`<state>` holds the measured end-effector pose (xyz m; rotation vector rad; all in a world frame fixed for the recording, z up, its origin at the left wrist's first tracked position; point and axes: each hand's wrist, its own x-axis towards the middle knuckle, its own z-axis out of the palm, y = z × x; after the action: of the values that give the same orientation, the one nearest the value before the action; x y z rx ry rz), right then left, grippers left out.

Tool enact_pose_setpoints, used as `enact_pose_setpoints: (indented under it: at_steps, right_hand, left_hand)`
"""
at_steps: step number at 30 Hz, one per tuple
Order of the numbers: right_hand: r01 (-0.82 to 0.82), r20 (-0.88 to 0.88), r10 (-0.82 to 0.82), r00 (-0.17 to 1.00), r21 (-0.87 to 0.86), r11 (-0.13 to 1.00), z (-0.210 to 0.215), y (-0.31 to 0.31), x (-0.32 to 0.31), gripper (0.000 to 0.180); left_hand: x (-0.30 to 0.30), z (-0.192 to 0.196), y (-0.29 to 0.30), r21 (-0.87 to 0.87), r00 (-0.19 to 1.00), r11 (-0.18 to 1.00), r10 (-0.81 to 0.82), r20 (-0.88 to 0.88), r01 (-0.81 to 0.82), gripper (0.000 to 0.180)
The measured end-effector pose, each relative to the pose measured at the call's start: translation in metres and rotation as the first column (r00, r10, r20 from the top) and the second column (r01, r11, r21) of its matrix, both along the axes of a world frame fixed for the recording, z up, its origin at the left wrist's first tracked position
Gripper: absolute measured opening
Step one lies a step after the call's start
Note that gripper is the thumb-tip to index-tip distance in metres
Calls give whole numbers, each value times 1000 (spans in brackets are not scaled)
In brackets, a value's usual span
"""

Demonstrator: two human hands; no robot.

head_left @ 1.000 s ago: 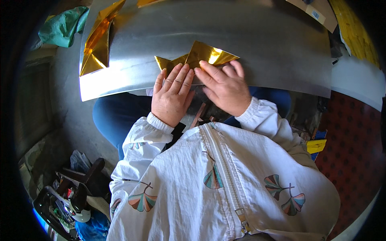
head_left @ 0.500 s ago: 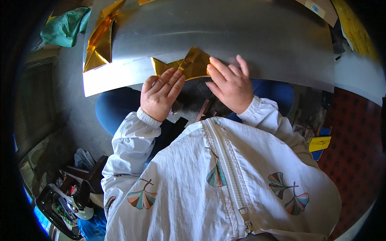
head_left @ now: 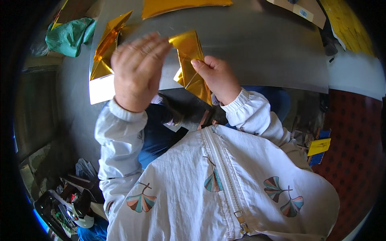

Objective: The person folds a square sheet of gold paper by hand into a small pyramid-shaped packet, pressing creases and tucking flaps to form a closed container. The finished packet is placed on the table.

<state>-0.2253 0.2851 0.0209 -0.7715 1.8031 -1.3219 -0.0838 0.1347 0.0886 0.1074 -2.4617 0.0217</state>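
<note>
My right hand pinches a folded piece of shiny gold paper and holds it raised above the near edge of the grey metal sheet. My left hand is lifted beside it, back toward the camera, fingers together, its fingertips touching the paper's upper left corner. The paper hangs tilted, its lower tip pointing down toward my lap. Both arms wear white jacket sleeves.
Another folded gold piece lies on the sheet's left end, and a flat gold sheet lies at the far edge. A green cloth sits at far left. Yellow paper and cardboard are at the right. Tools and clutter lie on the floor lower left.
The gold paper was pressed flat on the metal sheet under both hands. Now both hands have lifted it off the sheet and turned it upright, closer to the camera.
</note>
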Motion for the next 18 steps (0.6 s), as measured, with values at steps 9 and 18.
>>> enact_pose_setpoints:
  at_steps: [9,18]
  right_hand:
    - [-114,11,118,993,366,924,-5,8,-20,30]
    - [-376,-842,414,346,279,883,-18,53,-16,43]
  left_hand:
    - [9,-97,58,421,921,907,-164,354,0,63]
    - [2,-113,60,239,971,971,-43,233,-15,40]
